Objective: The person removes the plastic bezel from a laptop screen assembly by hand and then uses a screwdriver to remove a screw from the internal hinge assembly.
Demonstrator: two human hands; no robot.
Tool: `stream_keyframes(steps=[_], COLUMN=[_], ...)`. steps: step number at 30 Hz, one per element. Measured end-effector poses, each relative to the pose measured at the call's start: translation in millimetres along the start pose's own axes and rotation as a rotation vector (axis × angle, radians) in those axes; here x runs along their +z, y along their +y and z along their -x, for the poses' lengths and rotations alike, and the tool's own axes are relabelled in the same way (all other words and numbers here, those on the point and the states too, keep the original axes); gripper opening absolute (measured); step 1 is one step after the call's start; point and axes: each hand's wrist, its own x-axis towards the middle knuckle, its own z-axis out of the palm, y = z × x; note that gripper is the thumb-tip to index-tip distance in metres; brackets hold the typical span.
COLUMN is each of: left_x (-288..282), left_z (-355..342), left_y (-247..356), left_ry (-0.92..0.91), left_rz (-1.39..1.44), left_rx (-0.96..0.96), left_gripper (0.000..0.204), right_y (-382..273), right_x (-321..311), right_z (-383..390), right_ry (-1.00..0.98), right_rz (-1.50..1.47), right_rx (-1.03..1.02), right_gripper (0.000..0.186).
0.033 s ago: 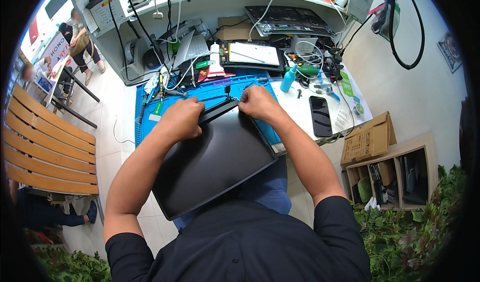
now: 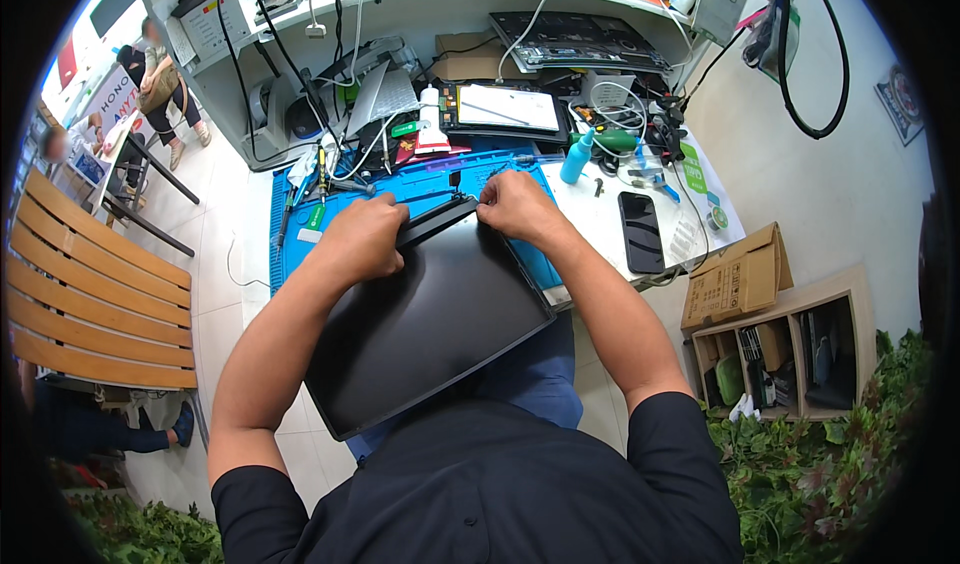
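Observation:
A black laptop screen (image 2: 430,324) lies tilted between my lap and the bench edge, its far edge over the blue work mat (image 2: 390,177). Along that far edge runs a dark strip (image 2: 437,222), partly lifted off the panel. My left hand (image 2: 362,236) is closed around the strip's left end. At the strip's right end, my right hand (image 2: 517,207) pinches the screen's corner; its fingertips hide exactly what lies between them. A small cable end (image 2: 455,179) sticks up just beyond the strip.
Screwdrivers (image 2: 320,189) lie on the mat's left side. To the right are a blue bottle (image 2: 577,158) and a black phone (image 2: 641,232). An opened laptop base (image 2: 580,44) rests behind tangled cables. A cardboard box (image 2: 735,279) stands at right, a wooden slatted chair (image 2: 100,289) at left.

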Motion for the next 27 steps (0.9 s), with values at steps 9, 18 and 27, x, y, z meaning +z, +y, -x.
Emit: stream_keyframes(steps=[9, 18, 27], left_x=[4, 1, 7], left_z=[3, 6, 2], left_y=[-4, -4, -7], left_ry=[0.04, 0.084, 0.07], left_rz=[0.016, 0.064, 0.037], left_rx=[-0.024, 0.009, 0.003], left_gripper=[0.046, 0.044, 0.044], right_y=[-9, 12, 8], right_x=[-13, -21, -41], right_z=[6, -21, -39], right_ry=[-0.05, -0.208, -0.397], right_rz=[-0.023, 0.154, 0.016], right_rx=[-0.1, -0.396, -0.372], right_gripper=[0.028, 0.024, 0.023])
